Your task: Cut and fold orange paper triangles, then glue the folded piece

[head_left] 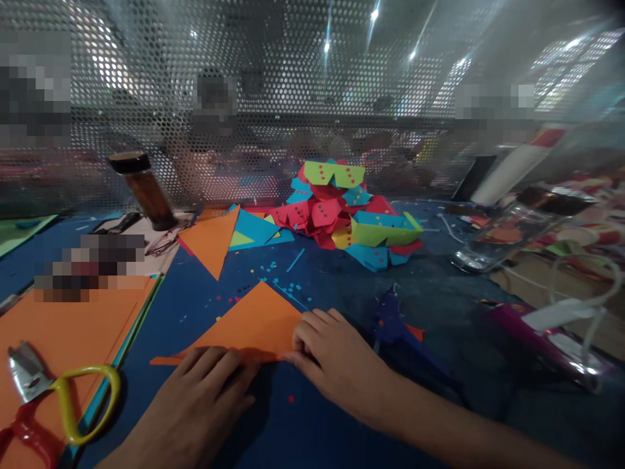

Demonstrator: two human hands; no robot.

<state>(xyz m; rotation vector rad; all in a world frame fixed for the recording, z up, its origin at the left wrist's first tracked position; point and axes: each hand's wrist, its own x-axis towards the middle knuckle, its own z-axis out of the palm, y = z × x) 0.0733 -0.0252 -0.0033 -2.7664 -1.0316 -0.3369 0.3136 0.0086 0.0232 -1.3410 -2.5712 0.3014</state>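
Observation:
A folded orange paper (258, 319) lies on the blue table in front of me, its peak pointing away and a thin strip sticking out at its left corner. My left hand (205, 384) rests on its near left edge, fingers together and bent over the paper, the fingertips partly hidden. On the right, my right hand (327, 352) pinches the near right corner between the thumb and curled fingers. Small blue and red paper bits (278, 280) are scattered just beyond the sheet.
Yellow-and-red-handled scissors (88, 378) lie on orange sheets (112, 312) at left. Behind are folded orange triangles (212, 238), a colourful paper pile (336, 215) and a brown bottle (149, 195). A blue glue gun (395, 322), clear bottle (512, 228) and purple object (541, 339) are at right.

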